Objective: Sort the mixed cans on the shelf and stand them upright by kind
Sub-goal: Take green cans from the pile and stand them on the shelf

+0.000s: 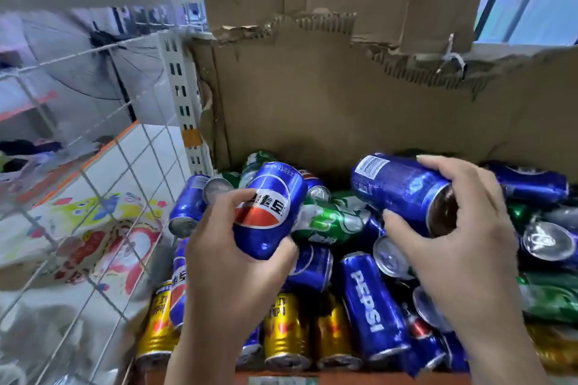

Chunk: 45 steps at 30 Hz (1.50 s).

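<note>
A heap of mixed cans lies on the shelf: blue Pepsi cans (369,306), green cans (328,222) and gold cans (283,330), most on their sides. My left hand (228,262) grips a blue Pepsi can (269,209) from below, its logo facing me. My right hand (450,228) holds a second blue Pepsi can (400,187), tilted, thumb on its near side and fingers over its top. Both cans are lifted a little above the heap.
A torn cardboard sheet (359,103) stands behind the cans as a back wall. A white slotted shelf post (184,103) and a wire mesh panel (93,181) close the left side. The shelf's orange front edge (344,380) runs along the bottom.
</note>
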Each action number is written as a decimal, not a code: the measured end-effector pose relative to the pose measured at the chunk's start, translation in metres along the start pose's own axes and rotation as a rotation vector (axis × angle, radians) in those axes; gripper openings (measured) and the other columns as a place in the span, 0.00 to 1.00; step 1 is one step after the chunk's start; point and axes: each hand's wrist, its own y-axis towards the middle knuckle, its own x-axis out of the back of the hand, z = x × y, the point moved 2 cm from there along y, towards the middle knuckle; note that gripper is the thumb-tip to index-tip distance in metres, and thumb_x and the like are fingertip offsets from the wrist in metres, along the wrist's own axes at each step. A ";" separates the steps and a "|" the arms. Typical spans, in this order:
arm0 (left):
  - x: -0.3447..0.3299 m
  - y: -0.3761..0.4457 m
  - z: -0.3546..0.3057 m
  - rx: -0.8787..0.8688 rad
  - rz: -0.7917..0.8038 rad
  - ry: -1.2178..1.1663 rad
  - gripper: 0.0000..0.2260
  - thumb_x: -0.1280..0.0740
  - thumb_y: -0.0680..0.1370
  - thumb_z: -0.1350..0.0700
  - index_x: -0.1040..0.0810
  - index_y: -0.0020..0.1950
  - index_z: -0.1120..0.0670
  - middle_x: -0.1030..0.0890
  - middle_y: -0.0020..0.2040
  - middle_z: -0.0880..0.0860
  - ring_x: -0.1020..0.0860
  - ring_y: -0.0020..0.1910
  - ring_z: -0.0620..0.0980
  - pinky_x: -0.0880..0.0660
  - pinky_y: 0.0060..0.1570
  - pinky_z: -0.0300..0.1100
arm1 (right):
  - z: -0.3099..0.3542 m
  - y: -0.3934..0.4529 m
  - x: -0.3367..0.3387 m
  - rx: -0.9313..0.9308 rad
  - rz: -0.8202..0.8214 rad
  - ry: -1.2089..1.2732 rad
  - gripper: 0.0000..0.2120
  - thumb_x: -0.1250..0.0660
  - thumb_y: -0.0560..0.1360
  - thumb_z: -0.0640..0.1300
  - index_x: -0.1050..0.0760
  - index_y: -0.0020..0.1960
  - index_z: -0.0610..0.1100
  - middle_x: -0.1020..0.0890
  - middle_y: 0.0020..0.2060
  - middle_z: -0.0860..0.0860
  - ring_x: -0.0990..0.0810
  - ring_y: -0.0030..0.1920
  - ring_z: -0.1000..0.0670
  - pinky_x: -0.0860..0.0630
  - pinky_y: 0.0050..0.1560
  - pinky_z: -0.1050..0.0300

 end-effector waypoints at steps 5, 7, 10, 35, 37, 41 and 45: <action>-0.027 -0.029 -0.018 -0.130 0.139 -0.073 0.22 0.28 0.60 0.48 0.26 0.53 0.40 0.28 0.53 0.42 0.29 0.54 0.32 0.28 0.50 0.29 | -0.010 -0.053 0.051 -0.044 -0.083 -0.163 0.31 0.24 0.60 0.35 0.30 0.59 0.51 0.30 0.57 0.51 0.32 0.53 0.63 0.41 0.54 0.82; -0.037 -0.043 -0.032 -0.187 0.185 -0.085 0.22 0.31 0.60 0.45 0.23 0.54 0.45 0.29 0.51 0.44 0.30 0.53 0.28 0.33 0.52 0.22 | -0.017 -0.069 0.074 -0.064 -0.118 -0.220 0.31 0.23 0.59 0.32 0.27 0.58 0.44 0.30 0.56 0.47 0.32 0.55 0.60 0.42 0.56 0.82; -0.056 -0.067 -0.055 -0.256 0.297 -0.095 0.24 0.33 0.61 0.45 0.21 0.56 0.50 0.27 0.51 0.46 0.30 0.52 0.28 0.37 0.53 0.20 | -0.034 -0.092 0.110 -0.100 -0.161 -0.266 0.29 0.22 0.60 0.33 0.27 0.58 0.43 0.31 0.56 0.47 0.31 0.56 0.58 0.41 0.57 0.80; -0.313 -0.383 -0.294 -0.324 0.809 -0.174 0.24 0.28 0.69 0.50 0.35 0.60 0.44 0.33 0.57 0.44 0.32 0.48 0.35 0.30 0.37 0.27 | -0.274 -0.281 0.471 -0.562 -0.222 -0.409 0.28 0.25 0.60 0.31 0.26 0.57 0.46 0.30 0.56 0.51 0.30 0.55 0.52 0.37 0.52 0.80; -0.336 -0.388 -0.303 -0.341 0.779 -0.170 0.24 0.28 0.68 0.49 0.36 0.58 0.44 0.33 0.56 0.44 0.33 0.49 0.36 0.31 0.35 0.24 | -0.296 -0.276 0.483 -0.570 -0.205 -0.416 0.28 0.25 0.61 0.32 0.26 0.58 0.47 0.31 0.56 0.52 0.29 0.55 0.52 0.35 0.53 0.79; -0.395 -0.392 -0.316 -0.301 0.749 -0.186 0.24 0.25 0.65 0.53 0.34 0.55 0.45 0.31 0.52 0.46 0.27 0.47 0.43 0.32 0.35 0.27 | -0.353 -0.257 0.504 -0.582 -0.169 -0.437 0.28 0.25 0.61 0.34 0.27 0.58 0.48 0.31 0.56 0.55 0.30 0.55 0.56 0.35 0.50 0.80; -0.473 -0.388 -0.339 -0.266 0.723 -0.256 0.22 0.27 0.64 0.47 0.32 0.54 0.44 0.29 0.51 0.47 0.24 0.45 0.42 0.30 0.38 0.28 | -0.421 -0.224 0.533 -0.566 -0.146 -0.478 0.29 0.24 0.60 0.35 0.26 0.58 0.49 0.30 0.56 0.54 0.30 0.53 0.57 0.37 0.51 0.81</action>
